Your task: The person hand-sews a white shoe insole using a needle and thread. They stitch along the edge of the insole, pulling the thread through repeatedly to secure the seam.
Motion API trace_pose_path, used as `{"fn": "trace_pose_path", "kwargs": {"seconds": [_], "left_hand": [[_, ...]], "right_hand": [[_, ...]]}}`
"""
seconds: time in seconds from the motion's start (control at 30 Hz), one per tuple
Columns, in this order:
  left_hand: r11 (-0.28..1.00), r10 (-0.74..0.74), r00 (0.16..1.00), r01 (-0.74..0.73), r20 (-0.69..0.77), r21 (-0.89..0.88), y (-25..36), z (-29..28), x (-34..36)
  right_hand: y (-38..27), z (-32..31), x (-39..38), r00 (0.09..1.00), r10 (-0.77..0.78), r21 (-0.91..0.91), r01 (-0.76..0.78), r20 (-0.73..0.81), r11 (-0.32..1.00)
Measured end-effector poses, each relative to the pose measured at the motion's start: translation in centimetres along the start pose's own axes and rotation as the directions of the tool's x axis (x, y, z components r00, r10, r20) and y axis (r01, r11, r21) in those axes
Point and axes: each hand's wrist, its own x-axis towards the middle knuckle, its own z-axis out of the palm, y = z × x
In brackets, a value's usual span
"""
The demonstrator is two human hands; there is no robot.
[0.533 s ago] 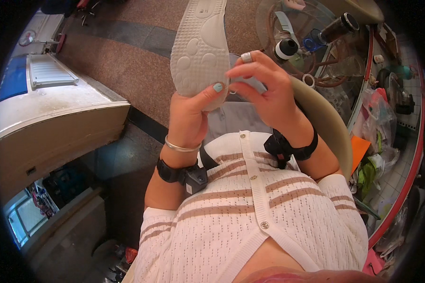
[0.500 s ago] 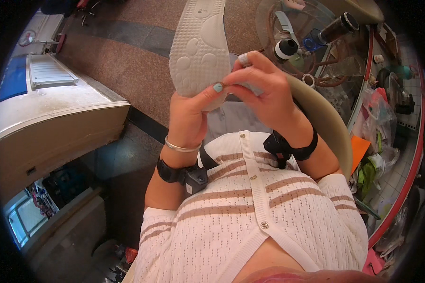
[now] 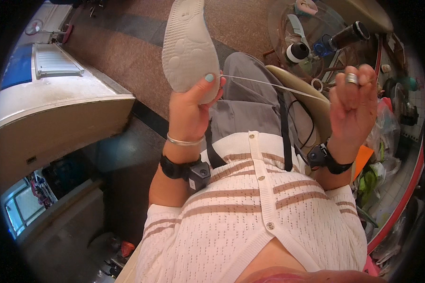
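Note:
A white shoe sole with a textured underside is held up in front of me. My left hand grips its lower end, with the thumb on the underside and the fingers behind. A thin white thread runs taut from the sole's right edge, beside the left thumb, across to my right hand. That hand is off to the right, its fingers curled closed around the thread's far part. Whether a needle is also in those fingers cannot be made out.
To the right stands a round glass table with a dark-capped tumbler, a white container with a black top and a comb-like white object. A chair edge curves beside my legs. At left is a white cabinet. Plastic bags lie far right.
My right hand has moved from the sole's edge out to the right, drawing the thread into a long straight line. The sole has shifted slightly left and stays in my left hand.

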Motion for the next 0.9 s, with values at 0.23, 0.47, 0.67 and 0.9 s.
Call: {"fn": "trace_pose_path", "kwargs": {"seconds": [0.23, 0.47, 0.67, 0.9], "left_hand": [[0.999, -0.038, 0.998, 0.039, 0.05, -0.011, -0.1, 0.4, 0.0], [0.996, -0.051, 0.991, 0.059, 0.125, -0.06, -0.5, 0.9, -0.2], [0.98, -0.115, 0.979, 0.139, 0.167, -0.144, -0.5, 0.9, -0.5], [0.966, -0.135, 0.972, 0.172, 0.19, -0.191, -0.6, 0.7, -0.5]], "right_hand": [[0.4, -3.1, -1.2, 0.946, -0.067, -0.273, -0.024, -0.318, 0.962], [5.0, -0.3, -0.2, 0.975, 0.137, -0.546, -0.211, -0.173, 0.811], [8.0, 1.0, 0.6, 0.989, 0.144, -0.692, -0.093, 0.016, 0.716], [8.4, 1.1, 0.2, 0.983, 0.183, -0.701, -0.109, 0.031, 0.705]]}}
